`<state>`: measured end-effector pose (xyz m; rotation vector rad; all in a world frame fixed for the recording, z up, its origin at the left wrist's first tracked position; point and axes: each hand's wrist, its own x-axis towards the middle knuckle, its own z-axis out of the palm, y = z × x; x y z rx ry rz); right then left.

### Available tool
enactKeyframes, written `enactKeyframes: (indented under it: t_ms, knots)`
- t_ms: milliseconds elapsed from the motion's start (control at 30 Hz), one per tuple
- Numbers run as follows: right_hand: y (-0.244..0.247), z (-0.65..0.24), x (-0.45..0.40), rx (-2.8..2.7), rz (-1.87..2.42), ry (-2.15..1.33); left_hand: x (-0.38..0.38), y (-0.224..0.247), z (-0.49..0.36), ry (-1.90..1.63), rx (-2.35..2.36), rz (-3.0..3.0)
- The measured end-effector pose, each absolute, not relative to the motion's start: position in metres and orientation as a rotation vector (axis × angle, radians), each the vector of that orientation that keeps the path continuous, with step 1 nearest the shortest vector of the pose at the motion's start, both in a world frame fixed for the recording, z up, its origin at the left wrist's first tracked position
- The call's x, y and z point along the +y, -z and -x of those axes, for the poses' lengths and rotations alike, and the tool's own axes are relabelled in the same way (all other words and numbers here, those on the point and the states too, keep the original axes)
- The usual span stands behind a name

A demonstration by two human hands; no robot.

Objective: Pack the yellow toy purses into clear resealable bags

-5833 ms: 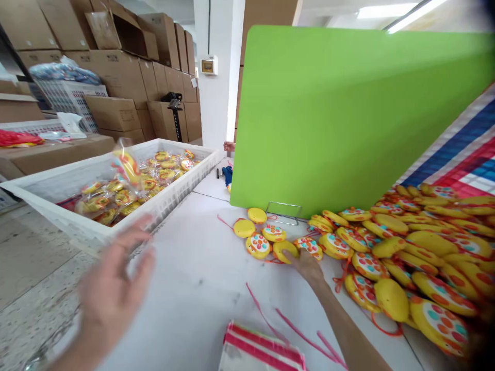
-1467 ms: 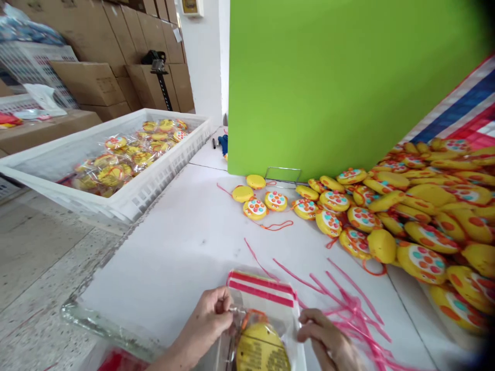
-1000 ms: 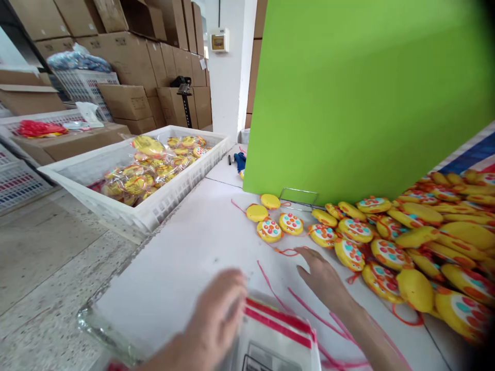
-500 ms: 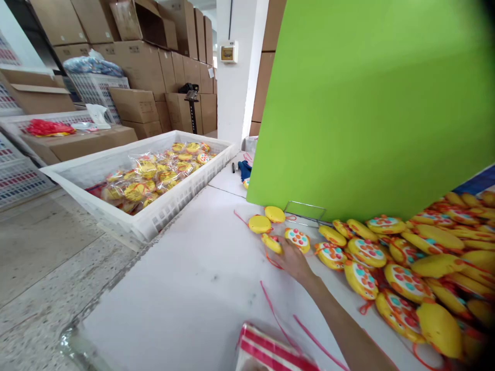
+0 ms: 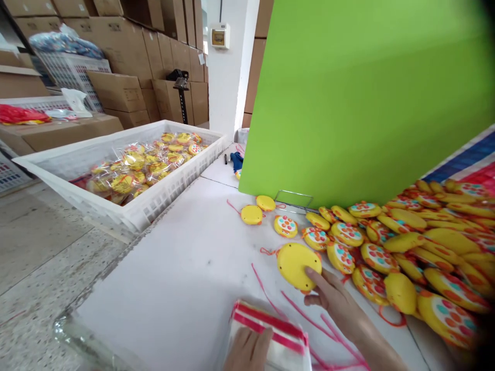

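Note:
A round yellow toy [image 5: 297,265] is held by its lower right edge in my right hand [image 5: 328,296], thumb on the plain back. A red cord loop sticks out from the toy's left side. My left hand [image 5: 247,353] is at the bottom edge, its bent fingers gripping the stack of clear plastic bags [image 5: 284,355] with pink-red stripes; its thumb is hidden. Pink strings [image 5: 309,319] trail over the table between the hands. Beyond the held toy lie a dotted toy [image 5: 285,225] and two yellow ones, the nearer [image 5: 251,214] with its plain back up.
A heap of yellow toys [image 5: 410,242] covers the right side. Behind it stands a large green board [image 5: 348,103] with a wire stand [image 5: 294,201] at its foot. To the left, a white crate [image 5: 149,216] holds bagged toys. Cardboard boxes [image 5: 112,51] are stacked behind.
My right hand has picked up a yellow toy from the table and drawn it nearer, its back now showing. My left hand has come into fuller view on the bags. The view has shifted right.

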<state>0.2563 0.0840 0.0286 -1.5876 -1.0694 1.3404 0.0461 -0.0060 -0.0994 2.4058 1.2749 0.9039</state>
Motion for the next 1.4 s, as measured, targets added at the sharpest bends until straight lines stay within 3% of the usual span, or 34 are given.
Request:
enactKeyframes:
  t_ms: [167, 500, 900, 1167, 1400]
  knots:
    - [-0.031, -0.251, 0.02, -1.0, 1.617, -1.523, -0.01, 0.065, -0.03, -0.583, 1.142, -2.009]
    - [-0.006, -0.236, -0.046, -0.813, 1.613, -1.395, -0.013, 0.05, -0.03, -0.805, 1.083, -1.87]
    - [-0.016, -0.226, -0.055, -0.648, 1.305, -1.635, -0.001, 0.03, -0.038, -0.751, 1.118, -2.026]
    - [0.009, -0.211, -0.048, -1.137, 1.675, -1.1, -0.01, 0.03, -0.039, -0.756, 0.967, -2.42]
    - [0.013, -0.22, -0.058, -1.517, 1.683, -0.869, -0.005, 0.007, -0.02, -0.794, 0.946, -2.453]
